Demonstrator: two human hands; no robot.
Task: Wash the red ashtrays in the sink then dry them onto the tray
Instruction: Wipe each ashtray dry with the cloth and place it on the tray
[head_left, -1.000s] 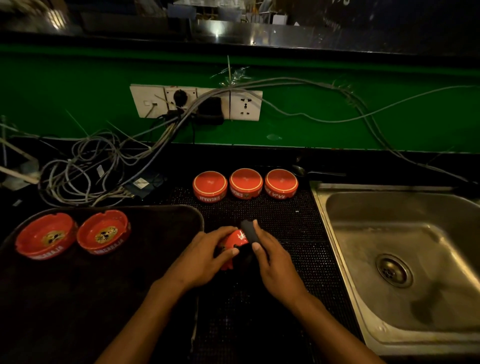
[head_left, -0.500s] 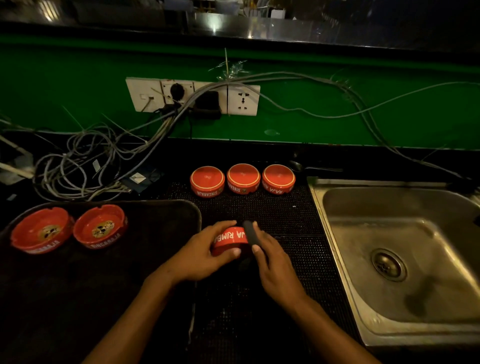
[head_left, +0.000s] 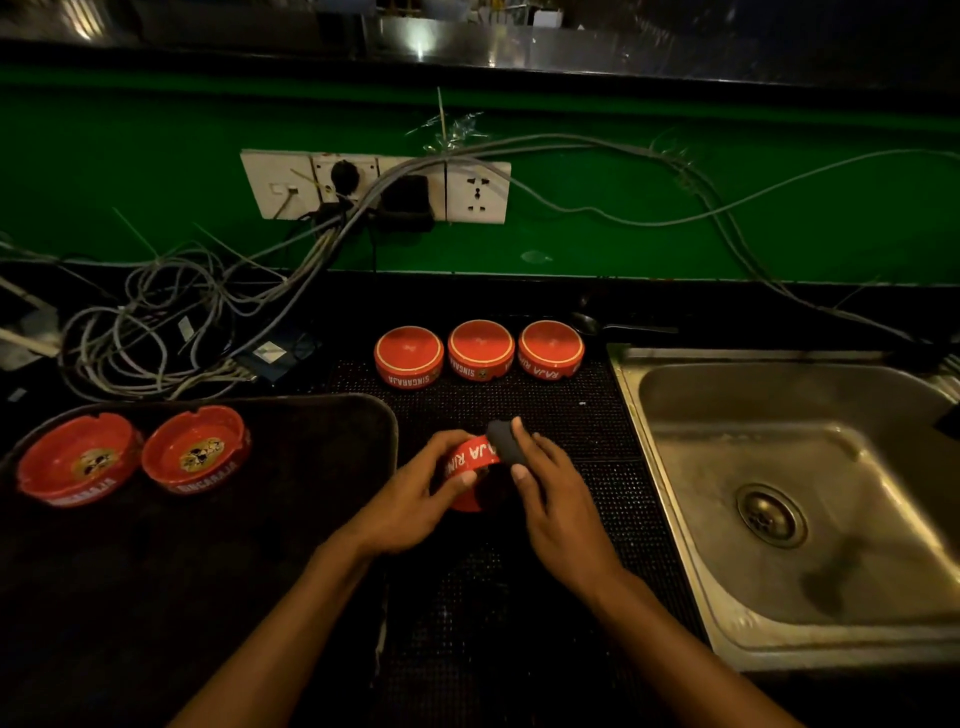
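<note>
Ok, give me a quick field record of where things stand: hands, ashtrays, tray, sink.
left hand: grips a red ashtray above the black mat
right hand: pinches a dark cloth against that ashtray
tray: two ashtrays, open side up
mat, rear: three ashtrays upside down in a row
sink: no ashtrays in it, drain visible

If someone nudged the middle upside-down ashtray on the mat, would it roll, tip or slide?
The middle ashtray is squat and rests rim-down, so it probably won't tip or roll. The dotted mat likely resists sliding. It looks glossy and rigid, perhaps glazed, so possibly slippery if wet.
</note>
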